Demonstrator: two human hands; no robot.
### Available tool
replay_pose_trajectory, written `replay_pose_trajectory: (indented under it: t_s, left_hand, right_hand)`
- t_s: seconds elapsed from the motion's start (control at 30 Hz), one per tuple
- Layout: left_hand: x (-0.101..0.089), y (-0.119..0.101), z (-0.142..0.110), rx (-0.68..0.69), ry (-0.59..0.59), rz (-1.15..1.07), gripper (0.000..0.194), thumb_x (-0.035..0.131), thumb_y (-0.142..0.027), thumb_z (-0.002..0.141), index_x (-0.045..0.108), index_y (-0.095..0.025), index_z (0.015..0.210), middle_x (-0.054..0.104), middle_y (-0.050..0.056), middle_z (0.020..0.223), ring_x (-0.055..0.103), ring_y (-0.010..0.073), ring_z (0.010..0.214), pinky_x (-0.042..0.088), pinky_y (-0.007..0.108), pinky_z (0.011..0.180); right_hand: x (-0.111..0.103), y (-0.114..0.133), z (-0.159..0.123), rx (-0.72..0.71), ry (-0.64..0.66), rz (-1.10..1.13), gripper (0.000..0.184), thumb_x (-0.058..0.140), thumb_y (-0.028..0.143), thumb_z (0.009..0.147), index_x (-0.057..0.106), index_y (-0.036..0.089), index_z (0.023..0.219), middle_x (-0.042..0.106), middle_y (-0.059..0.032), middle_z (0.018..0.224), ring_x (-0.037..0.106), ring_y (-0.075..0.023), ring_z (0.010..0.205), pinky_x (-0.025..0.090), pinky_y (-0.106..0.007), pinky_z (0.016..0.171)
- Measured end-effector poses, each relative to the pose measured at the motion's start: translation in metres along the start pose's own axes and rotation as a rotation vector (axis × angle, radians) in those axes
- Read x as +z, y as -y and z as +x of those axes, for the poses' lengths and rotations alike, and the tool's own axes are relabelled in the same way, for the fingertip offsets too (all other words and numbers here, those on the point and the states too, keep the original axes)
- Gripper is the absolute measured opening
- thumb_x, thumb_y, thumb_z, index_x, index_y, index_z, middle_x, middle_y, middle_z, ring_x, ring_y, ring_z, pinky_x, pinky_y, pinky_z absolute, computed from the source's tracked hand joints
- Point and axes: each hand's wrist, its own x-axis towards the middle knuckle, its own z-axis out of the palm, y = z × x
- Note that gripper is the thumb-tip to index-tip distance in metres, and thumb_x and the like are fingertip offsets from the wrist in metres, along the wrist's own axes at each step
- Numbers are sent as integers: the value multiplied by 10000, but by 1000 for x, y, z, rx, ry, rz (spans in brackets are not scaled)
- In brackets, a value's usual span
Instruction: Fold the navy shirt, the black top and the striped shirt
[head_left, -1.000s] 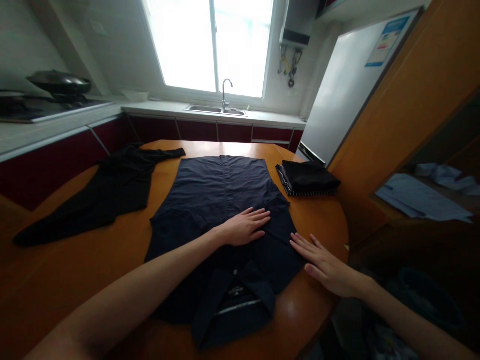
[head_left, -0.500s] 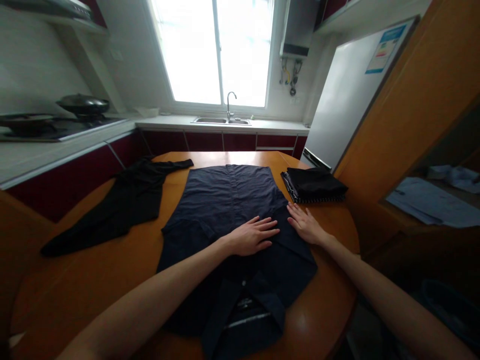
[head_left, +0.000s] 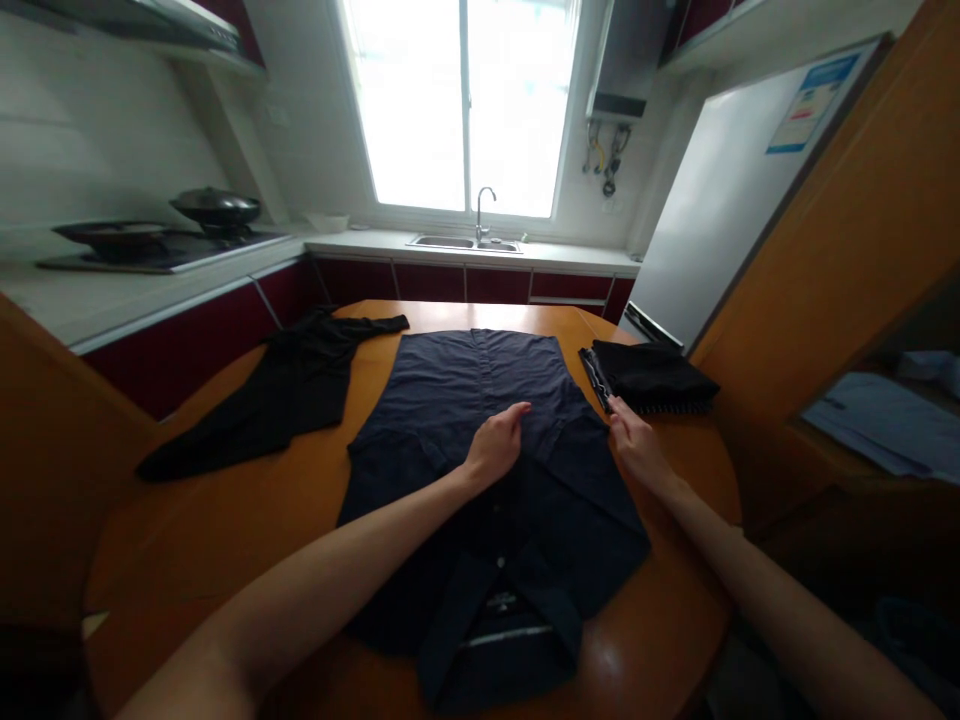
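A dark navy button-up shirt [head_left: 450, 380] lies spread on the wooden table [head_left: 300, 500], its collar towards me and its hem towards the window. Over the middle of the shirt, my left hand [head_left: 496, 445] is turned on its side with the fingers curled in. Its fingertips are hidden, so I cannot see whether cloth is between them. At the shirt's right edge, my right hand [head_left: 637, 445] has its fingers pressed together on the cloth.
A black long-sleeved garment [head_left: 300, 375] lies at the table's left. Folded dark clothes [head_left: 652, 375] are stacked at the right, just beyond my right hand. Past the table are a counter with a sink [head_left: 450, 242], a stove [head_left: 150, 250] and a fridge [head_left: 720, 190].
Both hands were flat with fingers spread on the shirt. Now the left fingers have curled in and the right fingers have closed at the shirt's edge. The view has shifted slightly left.
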Motion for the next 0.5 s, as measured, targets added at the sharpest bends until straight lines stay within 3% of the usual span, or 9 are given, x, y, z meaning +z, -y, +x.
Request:
replay_pose_trajectory:
  t_s: [0.17,0.3,0.4,0.5]
  left_hand:
    - [-8,7,17,-355,-146,-521,335,441,-92,876,657,-143,1127,748,125,1116,706,212,1052,520,368,962]
    - [-47,-8,35,-595,-142,-858,342,489,-92,815,614,-151,1128,712,141,1213,702,213,1079,518,365,957]
    - [-95,-30,44,-546,-100,-979,344,561,-136,792,606,-162,1133,693,144,1254,696,232,1097,527,367,944]
    - [-140,-48,45,-364,-84,-917,348,597,-189,792,635,-152,1136,674,141,1292,662,256,1162,502,387,993]
  right_hand:
    - [18,35,39,-138,139,-115,571,337,350,994,449,100,1495,401,-147,1569,309,-240,1483,236,-441,1223]
    - [54,49,44,-112,289,-258,643,327,465,1006,333,133,1558,250,-141,1636,175,-272,1526,159,-549,1213]
    - [73,47,35,-90,389,-345,736,305,585,997,265,138,1581,173,-140,1657,84,-286,1539,88,-593,1206]
    - [76,42,32,-74,394,-359,768,277,610,995,247,117,1583,152,-151,1660,64,-286,1540,82,-594,1207]
